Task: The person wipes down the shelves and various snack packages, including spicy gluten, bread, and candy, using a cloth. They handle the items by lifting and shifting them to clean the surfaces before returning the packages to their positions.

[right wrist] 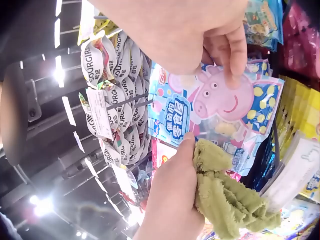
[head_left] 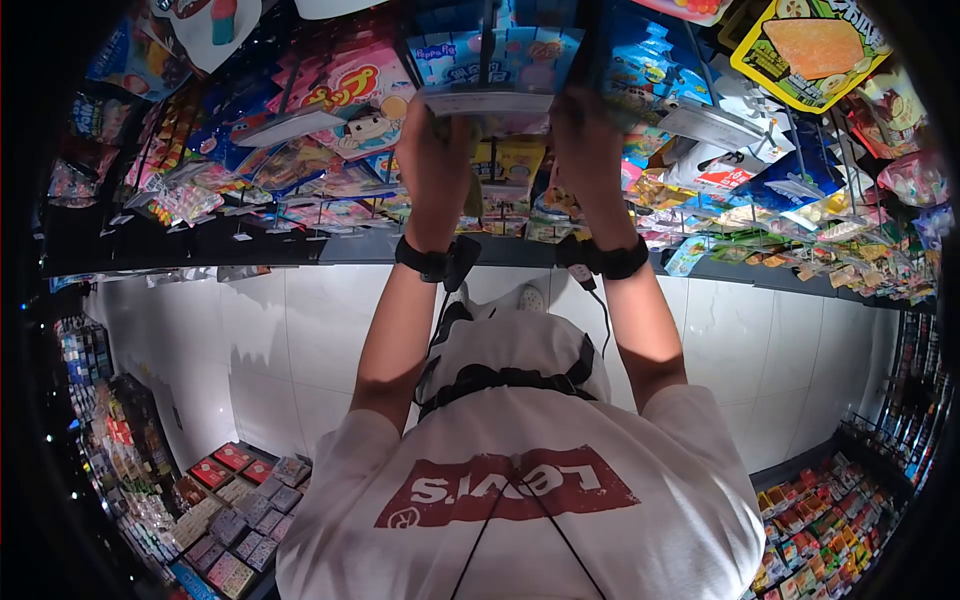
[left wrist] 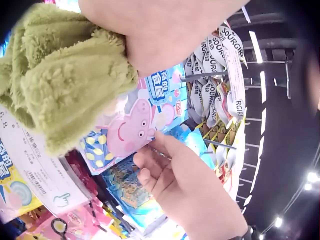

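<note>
A fuzzy green cloth is gripped in my left hand, whose thumb lies by the lettered end of a blue Peppa Pig packet. At the packet's edge my right hand pinches it with curled fingers, some over the pig's picture. The packet hangs in a row of similar ones behind a white price tag. In the head view both hands are dim and the fingertips are blurred.
Hooks with white SOURGIRL packets stand beside the row. A pink packet hangs to the left, and a yellow-edged one is at the upper right. Low displays lie behind me across the tiled floor.
</note>
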Demonstrator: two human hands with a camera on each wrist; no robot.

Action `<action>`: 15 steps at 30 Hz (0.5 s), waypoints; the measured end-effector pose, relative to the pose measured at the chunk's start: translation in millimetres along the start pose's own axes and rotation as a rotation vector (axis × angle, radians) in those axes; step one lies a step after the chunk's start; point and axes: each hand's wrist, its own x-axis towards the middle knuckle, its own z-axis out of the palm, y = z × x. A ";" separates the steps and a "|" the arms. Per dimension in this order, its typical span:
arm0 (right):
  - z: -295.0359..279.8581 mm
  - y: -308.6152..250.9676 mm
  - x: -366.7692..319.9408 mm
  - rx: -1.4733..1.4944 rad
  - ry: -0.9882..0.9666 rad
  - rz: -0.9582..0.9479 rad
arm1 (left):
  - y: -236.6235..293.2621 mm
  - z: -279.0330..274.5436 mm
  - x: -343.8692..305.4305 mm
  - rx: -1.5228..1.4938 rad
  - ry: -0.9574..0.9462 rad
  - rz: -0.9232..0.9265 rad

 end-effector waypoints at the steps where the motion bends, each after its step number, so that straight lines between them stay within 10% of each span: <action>1: -1.5 -3.0 -2.8 -0.017 0.006 -0.063 | 0.0 -2.4 -2.9 -0.002 -0.009 -0.006; 11: -9.0 -52.9 -46.0 -0.025 0.186 0.112 | -25.9 -68.7 -17.6 -0.148 -0.016 -0.014; 15: 30.7 -63.7 -63.8 0.026 -0.050 0.109 | -63.2 -114.3 0.3 0.142 0.143 0.136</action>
